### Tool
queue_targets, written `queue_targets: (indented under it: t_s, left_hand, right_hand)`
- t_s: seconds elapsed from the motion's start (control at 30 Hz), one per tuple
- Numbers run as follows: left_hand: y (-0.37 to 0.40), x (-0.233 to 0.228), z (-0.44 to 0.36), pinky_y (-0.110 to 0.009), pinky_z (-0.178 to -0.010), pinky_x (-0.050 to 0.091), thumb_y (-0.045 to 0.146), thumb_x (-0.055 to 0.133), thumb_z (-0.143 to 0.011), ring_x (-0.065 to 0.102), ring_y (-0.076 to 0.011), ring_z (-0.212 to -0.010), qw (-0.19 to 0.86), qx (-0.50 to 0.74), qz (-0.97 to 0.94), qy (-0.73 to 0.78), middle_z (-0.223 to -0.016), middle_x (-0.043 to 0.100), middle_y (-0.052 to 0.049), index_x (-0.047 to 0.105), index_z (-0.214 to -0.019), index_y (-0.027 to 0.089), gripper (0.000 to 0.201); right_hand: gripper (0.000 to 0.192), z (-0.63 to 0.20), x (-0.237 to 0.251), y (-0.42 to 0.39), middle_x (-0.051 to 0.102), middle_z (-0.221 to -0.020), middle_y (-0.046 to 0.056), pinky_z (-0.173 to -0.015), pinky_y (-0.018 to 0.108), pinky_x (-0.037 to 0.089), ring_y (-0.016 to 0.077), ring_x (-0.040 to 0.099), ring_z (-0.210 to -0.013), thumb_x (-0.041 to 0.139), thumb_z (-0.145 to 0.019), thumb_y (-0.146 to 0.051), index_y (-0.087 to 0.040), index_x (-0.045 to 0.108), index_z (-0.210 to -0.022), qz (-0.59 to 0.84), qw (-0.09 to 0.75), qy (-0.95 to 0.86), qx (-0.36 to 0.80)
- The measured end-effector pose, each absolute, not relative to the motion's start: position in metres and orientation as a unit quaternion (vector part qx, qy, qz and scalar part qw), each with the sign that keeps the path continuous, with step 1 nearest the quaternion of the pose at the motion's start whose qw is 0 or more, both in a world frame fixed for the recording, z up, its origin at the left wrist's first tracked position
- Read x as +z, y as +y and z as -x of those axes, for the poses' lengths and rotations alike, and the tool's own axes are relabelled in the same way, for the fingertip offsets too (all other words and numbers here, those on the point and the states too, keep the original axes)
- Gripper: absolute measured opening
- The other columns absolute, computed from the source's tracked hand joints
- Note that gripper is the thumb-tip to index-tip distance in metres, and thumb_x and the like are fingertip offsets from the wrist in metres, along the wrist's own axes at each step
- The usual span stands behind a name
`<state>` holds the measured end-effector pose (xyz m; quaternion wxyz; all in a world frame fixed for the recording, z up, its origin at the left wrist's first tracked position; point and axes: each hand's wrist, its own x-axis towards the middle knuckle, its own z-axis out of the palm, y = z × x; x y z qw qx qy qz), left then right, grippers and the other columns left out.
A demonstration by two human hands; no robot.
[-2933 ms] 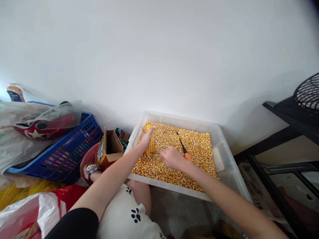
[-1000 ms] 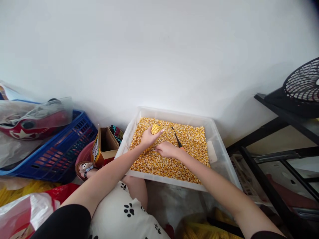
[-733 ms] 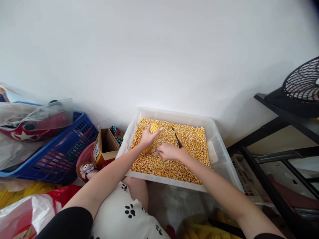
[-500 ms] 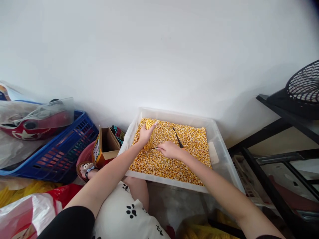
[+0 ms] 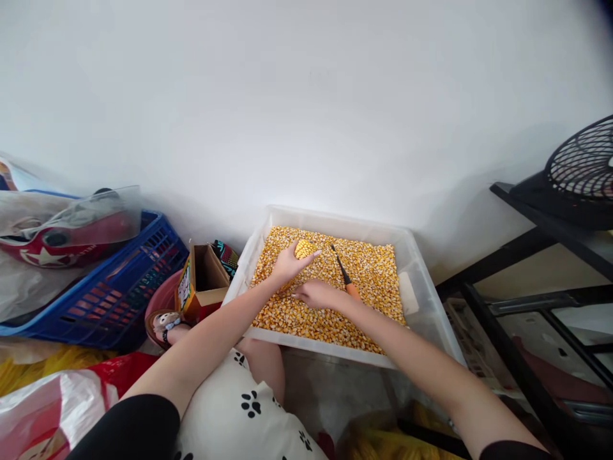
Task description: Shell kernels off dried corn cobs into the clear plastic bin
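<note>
My left hand (image 5: 286, 263) is closed round a corn cob (image 5: 305, 249), whose kernel-covered end shows past the thumb. Just below it, my right hand (image 5: 317, 294) has its fingers pinched together by the lower part of the cob. What those fingers hold is too small to make out. Both hands are over a translucent plastic tub (image 5: 431, 306) with a thick layer of loose corn kernels (image 5: 306, 326) in it. A thin tool with a black shaft and an orange handle (image 5: 352, 291) lies on the kernels, right of my right hand.
A small open cardboard box (image 5: 211, 297) and a blue basket (image 5: 100, 306) holding a red helmet (image 5: 71, 246) stand to the left. On the right, a black fan (image 5: 582, 166) rests on a black metal frame (image 5: 522, 220). A white wall (image 5: 306, 115) rises behind the tub.
The left hand and cob have shifted right, and the cob is tilted more to the right. The thin dark thing at my right fingertips no longer shows. More of the orange handle is visible.
</note>
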<state>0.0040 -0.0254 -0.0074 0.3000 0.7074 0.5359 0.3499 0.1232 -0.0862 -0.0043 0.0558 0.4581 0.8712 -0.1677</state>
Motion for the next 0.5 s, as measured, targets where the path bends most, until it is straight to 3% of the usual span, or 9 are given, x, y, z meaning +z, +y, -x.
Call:
queue_targets:
  t_s: [0.27, 0.4, 0.5]
  left_hand:
    - [-0.009, -0.006, 0.004, -0.039, -0.091, 0.042, 0.066, 0.062, -0.063, 0.055, -0.0330, -0.107, 0.342, 0.427, -0.602, 0.582, -0.104, 0.065, -0.015, 0.061, -0.104, 0.009, 0.070]
    - [-0.003, -0.007, 0.008, -0.037, -0.086, 0.045, 0.061, 0.063, -0.065, 0.059, -0.0294, -0.098, 0.386, 0.476, -0.568, 0.549, -0.096, 0.067, -0.012, 0.062, -0.100, 0.011, 0.061]
    - [-0.002, -0.007, 0.008, -0.038, -0.090, 0.044, 0.056, 0.067, -0.064, 0.057, -0.0304, -0.104, 0.391, 0.487, -0.552, 0.552, -0.096, 0.068, -0.012, 0.062, -0.102, 0.012, 0.059]
  right_hand:
    - [0.034, -0.135, 0.003, -0.087, 0.070, -0.085, 0.009, -0.068, 0.023, 0.037, 0.0152, 0.061, -0.075, 0.037, -0.093, -0.031, -0.016, 0.068, -0.089, -0.476, -0.014, 0.861, -0.177]
    - [0.034, -0.135, 0.005, -0.088, 0.069, -0.085, 0.009, -0.070, 0.023, 0.037, 0.0156, 0.061, -0.077, 0.037, -0.094, -0.032, -0.016, 0.067, -0.089, -0.476, -0.008, 0.864, -0.165]
    - [0.035, -0.133, 0.005, -0.089, 0.069, -0.084, 0.009, -0.069, 0.023, 0.037, 0.0153, 0.060, -0.077, 0.036, -0.094, -0.032, -0.016, 0.067, -0.089, -0.478, -0.008, 0.864, -0.159]
